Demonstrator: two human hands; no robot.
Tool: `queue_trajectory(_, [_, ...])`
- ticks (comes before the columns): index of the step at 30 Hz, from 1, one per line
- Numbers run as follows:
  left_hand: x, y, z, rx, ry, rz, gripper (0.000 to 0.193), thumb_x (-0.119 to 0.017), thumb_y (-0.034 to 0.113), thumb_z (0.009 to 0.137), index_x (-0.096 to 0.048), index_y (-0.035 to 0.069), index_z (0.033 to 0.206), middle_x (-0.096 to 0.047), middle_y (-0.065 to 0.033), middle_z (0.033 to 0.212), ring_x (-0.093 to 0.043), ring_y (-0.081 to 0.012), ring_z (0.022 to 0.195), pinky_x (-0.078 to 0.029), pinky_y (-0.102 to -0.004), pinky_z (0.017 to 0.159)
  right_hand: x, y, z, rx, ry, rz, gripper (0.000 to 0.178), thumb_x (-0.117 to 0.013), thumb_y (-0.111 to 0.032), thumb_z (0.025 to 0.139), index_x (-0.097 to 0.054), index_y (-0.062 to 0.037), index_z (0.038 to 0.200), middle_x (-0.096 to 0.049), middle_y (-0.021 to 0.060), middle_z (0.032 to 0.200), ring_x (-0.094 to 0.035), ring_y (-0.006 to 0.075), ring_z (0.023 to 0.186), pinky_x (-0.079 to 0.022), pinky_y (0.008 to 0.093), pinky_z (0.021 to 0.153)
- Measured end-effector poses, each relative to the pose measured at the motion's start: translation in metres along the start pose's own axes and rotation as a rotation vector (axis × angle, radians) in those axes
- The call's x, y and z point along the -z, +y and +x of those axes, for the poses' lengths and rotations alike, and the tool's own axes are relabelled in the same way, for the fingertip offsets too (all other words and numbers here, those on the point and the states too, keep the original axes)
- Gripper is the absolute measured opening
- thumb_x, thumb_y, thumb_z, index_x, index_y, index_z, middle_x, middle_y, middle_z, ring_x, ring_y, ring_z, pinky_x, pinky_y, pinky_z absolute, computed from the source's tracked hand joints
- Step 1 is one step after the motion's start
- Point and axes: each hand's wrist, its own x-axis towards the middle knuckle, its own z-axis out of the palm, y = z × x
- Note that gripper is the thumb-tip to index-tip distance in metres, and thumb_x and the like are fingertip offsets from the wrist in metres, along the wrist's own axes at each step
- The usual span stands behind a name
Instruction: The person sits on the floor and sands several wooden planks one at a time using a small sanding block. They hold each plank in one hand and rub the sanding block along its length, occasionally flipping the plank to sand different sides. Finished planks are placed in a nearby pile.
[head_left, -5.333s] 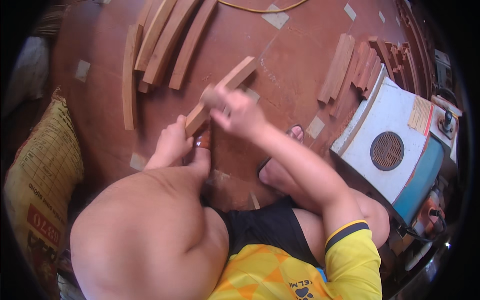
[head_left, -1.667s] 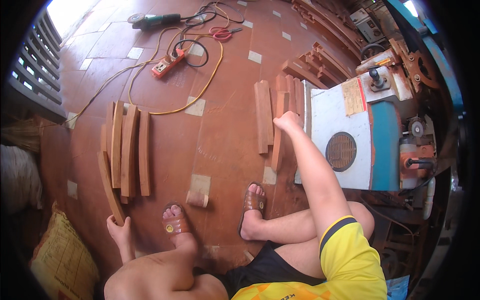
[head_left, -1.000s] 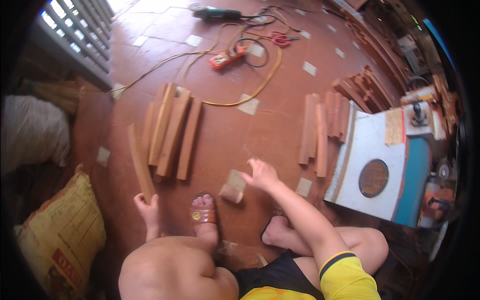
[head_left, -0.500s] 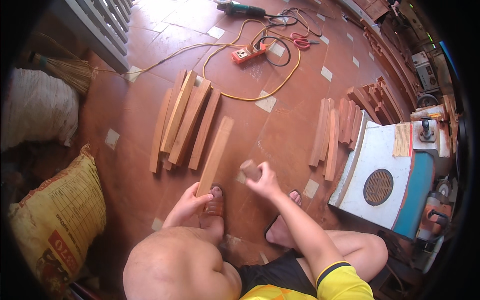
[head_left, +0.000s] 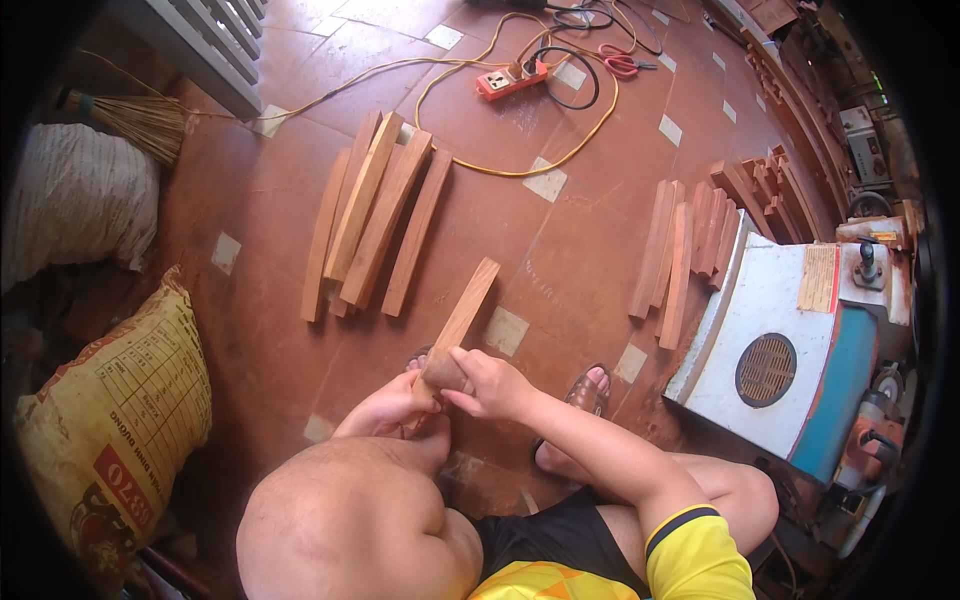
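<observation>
My left hand (head_left: 392,408) is closed round the lower end of a square wooden stick (head_left: 470,305), which tilts up and away to the right. Against the stick's side just above those fingers, my right hand (head_left: 490,384) presses a curved brown piece that looks like a sandpaper roll (head_left: 443,370). Its fingers are wrapped over the piece, so part of it is hidden. Both hands are low between my knees, above one sandalled foot.
Several wooden sticks (head_left: 385,225) lie ahead on the tiled floor, with another group (head_left: 675,260) at right beside a white-and-teal machine (head_left: 725,345). A yellow cord (head_left: 600,130) loops near an orange power strip (head_left: 512,80) and red-handled scissors (head_left: 620,66). Filled sacks (head_left: 120,420) stand left.
My right hand has moved left and down, bringing the sandpaper roll from clear of the stick onto it. The stick in my left hand has lowered and tilted further right.
</observation>
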Motion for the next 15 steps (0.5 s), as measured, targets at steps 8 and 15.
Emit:
queue_trajectory(8, [0.009, -0.025, 0.029, 0.087, 0.065, 0.097, 0.046, -0.067, -0.006, 0.082, -0.063, 0.003, 0.127, -0.065, -0.0039, 0.11, -0.065, -0.0146, 0.105, -0.055, -0.0296, 0.084, 0.037, 0.072, 0.03, -0.182, 0.304, -0.191, 0.066, -0.086, -0.033, 0.089, -0.059, 0.0043, 0.136, -0.073, 0.0269, 0.101, -0.075, 0.0445, 0.091, -0.062, 0.0484, 0.076])
queue_trajectory(15, [0.017, -0.041, 0.033, -0.045, 0.148, 0.331, 0.049, -0.072, 0.001, 0.082, -0.063, 0.002, 0.13, -0.07, -0.0104, 0.117, -0.068, -0.0218, 0.112, -0.056, -0.0356, 0.089, 0.017, 0.035, 0.009, 0.085, 0.071, -0.133, 0.065, -0.087, -0.034, 0.088, -0.062, 0.0011, 0.137, -0.071, 0.0225, 0.095, -0.074, 0.0405, 0.083, -0.061, 0.0467, 0.073])
